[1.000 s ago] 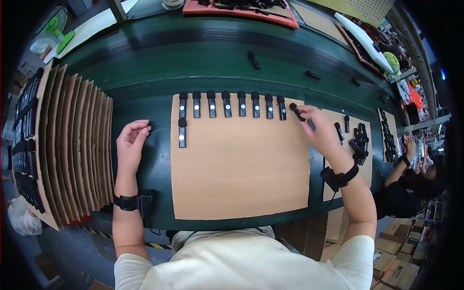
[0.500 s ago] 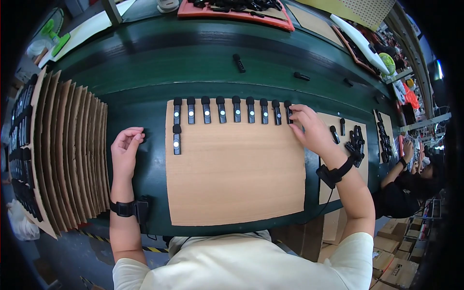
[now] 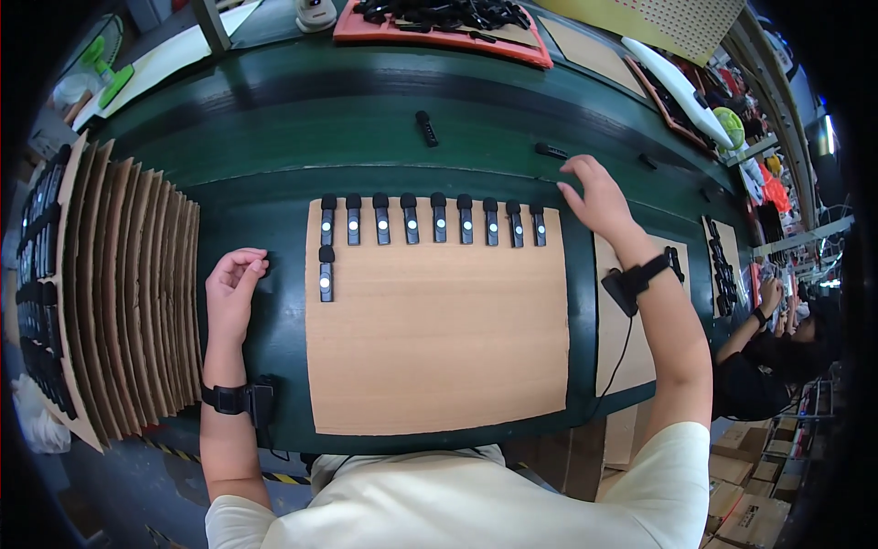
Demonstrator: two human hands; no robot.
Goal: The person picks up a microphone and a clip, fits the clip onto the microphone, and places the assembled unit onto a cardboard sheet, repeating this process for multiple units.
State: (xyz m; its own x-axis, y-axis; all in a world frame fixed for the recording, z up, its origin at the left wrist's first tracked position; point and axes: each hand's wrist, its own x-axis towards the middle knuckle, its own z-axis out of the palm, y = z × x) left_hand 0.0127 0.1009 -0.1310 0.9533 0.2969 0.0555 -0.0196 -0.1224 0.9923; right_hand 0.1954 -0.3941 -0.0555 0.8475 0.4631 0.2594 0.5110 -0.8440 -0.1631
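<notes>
A row of several small black microphones with foam tops point(image 3: 383, 220) lies along the far edge of a cardboard sheet point(image 3: 439, 348). One more microphone point(image 3: 326, 274) sits below the row's left end. Beyond the sheet's far right corner, my right hand point(image 3: 599, 199) hovers with thumb and fingers apart, holding nothing. Its fingertips are close to a loose microphone point(image 3: 551, 150) on the green belt. My left hand point(image 3: 233, 291) stays left of the sheet, fingers curled in and thumb against them, with nothing visible in it.
Upright cardboard sheets point(image 3: 137, 302) stand at the left, microphones on the outermost. Another loose microphone point(image 3: 427, 129) lies on the green conveyor belt point(image 3: 302, 119). A red tray point(image 3: 439, 38) of black parts is at the back. A co-worker point(image 3: 764, 357) sits at the right.
My right hand has let go of the row's last microphone and moved up and right toward the belt. The loose microphones on the belt have shifted left. My left hand keeps its curled pose.
</notes>
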